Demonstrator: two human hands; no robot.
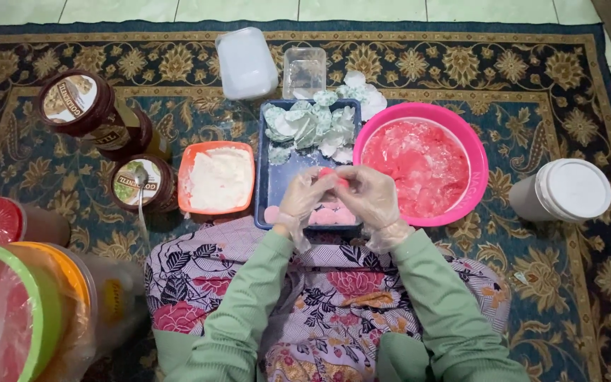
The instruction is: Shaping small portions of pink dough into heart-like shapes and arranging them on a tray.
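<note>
A person sits on a patterned carpet (461, 64), both hands in clear plastic gloves and both sleeves green. Before the knees lie, largest first, a pink basin (479, 152) of red, wet-looking paste, a blue tray (269, 184) heaped at its far end with pale green and white wrappers (309, 124), and an orange dish (187, 166) of white filling. The left hand (305, 194) and right hand (370, 194) meet over the tray, fingers curled inward and pressed together around 1 small pink dough ball (332, 174), which shows only between the fingertips. Below the hands, at the tray's near edge, sit several finished pink balls (328, 216). 2 brown jars (107, 120) stand left of the dish, and a white tub (563, 189) stands right of the basin.
</note>
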